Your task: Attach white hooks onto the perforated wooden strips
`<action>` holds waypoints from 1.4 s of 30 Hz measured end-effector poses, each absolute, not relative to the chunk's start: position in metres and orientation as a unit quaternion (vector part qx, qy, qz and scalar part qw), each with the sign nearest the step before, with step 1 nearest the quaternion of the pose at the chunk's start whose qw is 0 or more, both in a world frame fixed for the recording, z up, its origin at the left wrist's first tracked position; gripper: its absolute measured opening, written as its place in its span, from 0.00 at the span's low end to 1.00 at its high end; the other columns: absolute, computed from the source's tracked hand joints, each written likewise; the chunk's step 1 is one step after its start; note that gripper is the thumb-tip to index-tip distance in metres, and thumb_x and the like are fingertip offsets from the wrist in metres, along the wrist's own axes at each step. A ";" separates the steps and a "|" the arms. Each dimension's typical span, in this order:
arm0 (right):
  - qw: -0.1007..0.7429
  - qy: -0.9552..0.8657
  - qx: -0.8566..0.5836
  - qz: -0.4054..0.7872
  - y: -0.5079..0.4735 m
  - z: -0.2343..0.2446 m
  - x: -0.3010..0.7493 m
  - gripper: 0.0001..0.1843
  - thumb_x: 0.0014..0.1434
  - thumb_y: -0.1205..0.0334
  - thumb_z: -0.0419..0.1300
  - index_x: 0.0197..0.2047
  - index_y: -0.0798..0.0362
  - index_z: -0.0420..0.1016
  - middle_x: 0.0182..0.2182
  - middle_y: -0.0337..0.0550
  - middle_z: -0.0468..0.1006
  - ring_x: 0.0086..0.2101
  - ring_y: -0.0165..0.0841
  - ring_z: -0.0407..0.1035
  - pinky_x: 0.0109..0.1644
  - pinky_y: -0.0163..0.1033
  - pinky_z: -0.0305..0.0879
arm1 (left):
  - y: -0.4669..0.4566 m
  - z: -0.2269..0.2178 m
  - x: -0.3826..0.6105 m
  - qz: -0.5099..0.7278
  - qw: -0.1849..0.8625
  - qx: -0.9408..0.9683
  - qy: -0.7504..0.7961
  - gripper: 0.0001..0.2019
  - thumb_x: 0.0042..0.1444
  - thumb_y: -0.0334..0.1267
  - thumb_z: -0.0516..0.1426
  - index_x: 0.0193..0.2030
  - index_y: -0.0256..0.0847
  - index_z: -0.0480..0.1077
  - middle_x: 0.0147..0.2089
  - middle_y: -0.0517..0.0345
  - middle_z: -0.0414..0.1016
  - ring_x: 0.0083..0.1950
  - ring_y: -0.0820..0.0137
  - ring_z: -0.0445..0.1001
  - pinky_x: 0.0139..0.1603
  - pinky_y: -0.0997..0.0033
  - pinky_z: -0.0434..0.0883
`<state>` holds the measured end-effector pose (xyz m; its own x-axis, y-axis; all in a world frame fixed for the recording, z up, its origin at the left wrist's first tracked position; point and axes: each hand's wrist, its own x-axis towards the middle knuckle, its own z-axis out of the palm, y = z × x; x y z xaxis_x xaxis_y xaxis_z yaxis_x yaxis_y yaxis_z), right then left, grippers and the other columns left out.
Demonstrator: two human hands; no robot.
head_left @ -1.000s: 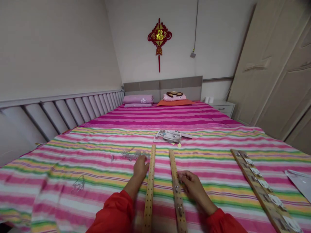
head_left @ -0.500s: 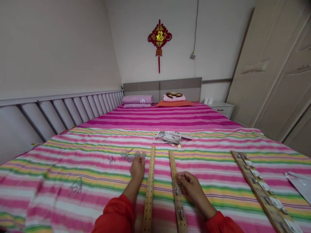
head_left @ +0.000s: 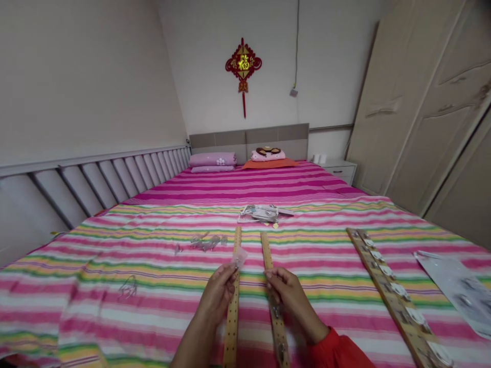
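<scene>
A small clear plastic bag (head_left: 240, 254) is pinched between the fingertips of my left hand (head_left: 219, 290), above a narrow wooden strip with holes (head_left: 231, 322). Beside it lies a second holed wooden strip (head_left: 267, 249), with small metal pieces (head_left: 282, 350) on its near part. My right hand (head_left: 287, 292) is over this second strip, thumb and fingers pressed together; whether anything small is between them is hidden. Several more little clear bags (head_left: 209, 242) lie beyond my left hand on the striped sheet (head_left: 161, 306).
A board with white round pieces and metal hooks (head_left: 378, 286) lies at the right, beside a clear plastic pouch (head_left: 454, 286). Farther back is a larger clear package (head_left: 259, 212). Thin, clear crumpled scraps (head_left: 128, 287) lie at the left. A railing (head_left: 115, 176) borders the bed.
My left hand has moved from the pile of little bags toward the right and nearer, bringing one bag over the left strip. My right hand has shifted slightly along the right strip.
</scene>
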<state>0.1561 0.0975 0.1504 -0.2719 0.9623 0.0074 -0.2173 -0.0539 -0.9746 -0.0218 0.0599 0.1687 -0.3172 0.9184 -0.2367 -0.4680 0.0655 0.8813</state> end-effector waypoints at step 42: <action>0.476 -0.486 -0.419 0.602 0.146 0.148 0.185 0.14 0.41 0.52 0.65 0.20 0.52 0.67 0.08 0.30 0.64 0.12 0.24 0.55 0.16 0.31 0.48 | 0.120 0.161 0.044 0.548 0.496 0.375 0.559 0.11 0.33 0.40 0.64 0.22 0.37 0.69 0.17 0.65 0.67 0.21 0.78 0.64 0.25 0.77 0.62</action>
<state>0.1848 0.1465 0.1477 -0.1963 0.9797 -0.0417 -0.1648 -0.0749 -0.9835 0.0443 0.1199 0.1610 -0.2258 0.9635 -0.1437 -0.1253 0.1175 0.9851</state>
